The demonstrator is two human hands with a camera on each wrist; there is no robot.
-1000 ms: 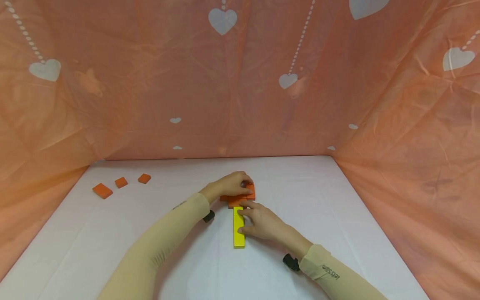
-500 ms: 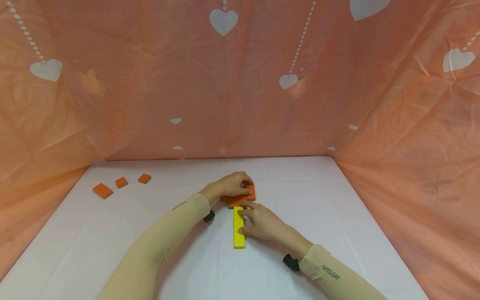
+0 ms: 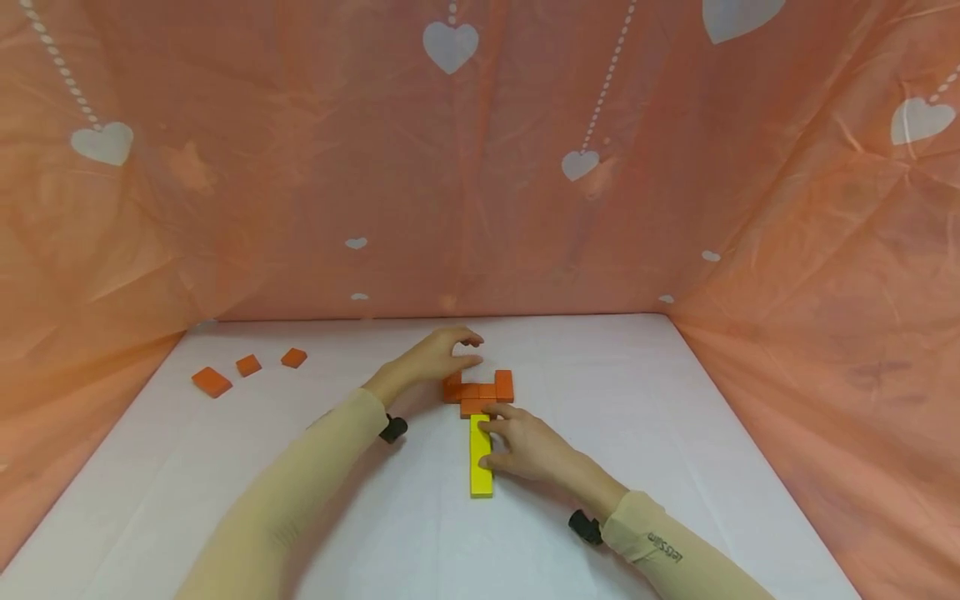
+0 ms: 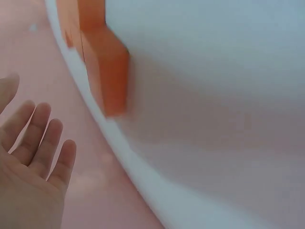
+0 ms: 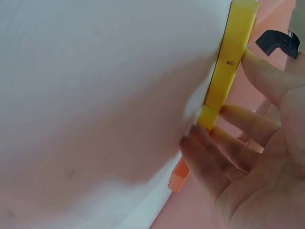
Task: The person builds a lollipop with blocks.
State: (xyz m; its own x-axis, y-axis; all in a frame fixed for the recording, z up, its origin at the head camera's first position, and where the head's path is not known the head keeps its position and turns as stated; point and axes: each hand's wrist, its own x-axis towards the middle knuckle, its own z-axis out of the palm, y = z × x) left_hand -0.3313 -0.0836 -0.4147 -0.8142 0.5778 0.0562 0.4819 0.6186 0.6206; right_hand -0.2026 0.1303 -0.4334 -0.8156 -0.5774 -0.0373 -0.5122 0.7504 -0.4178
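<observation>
Flat orange blocks lie joined in a U-like shape, with an upright block (image 3: 504,386) at its right end and another, the left block (image 3: 452,390), partly behind my left hand (image 3: 429,357). That hand holds nothing; its fingers are spread above the shape's left side, and the left wrist view shows the palm and loose fingers beside the orange blocks (image 4: 114,81). Below the shape runs a yellow strip (image 3: 480,479) of a long and a short block, the seam visible in the right wrist view. My right hand (image 3: 531,447) rests its thumb and fingertips along the strip's right side and upper end.
Off to the left lie three loose orange pieces: a larger block (image 3: 212,382), a small block (image 3: 248,365) and another small block (image 3: 294,357). A white-covered table (image 3: 637,400) carries everything, with a pink heart-patterned curtain (image 3: 525,233) around its back and sides.
My left hand has let go of the orange blocks at the top right and moved left and up, uncovering the middle of the shape. The right hand stays at the yellow strip.
</observation>
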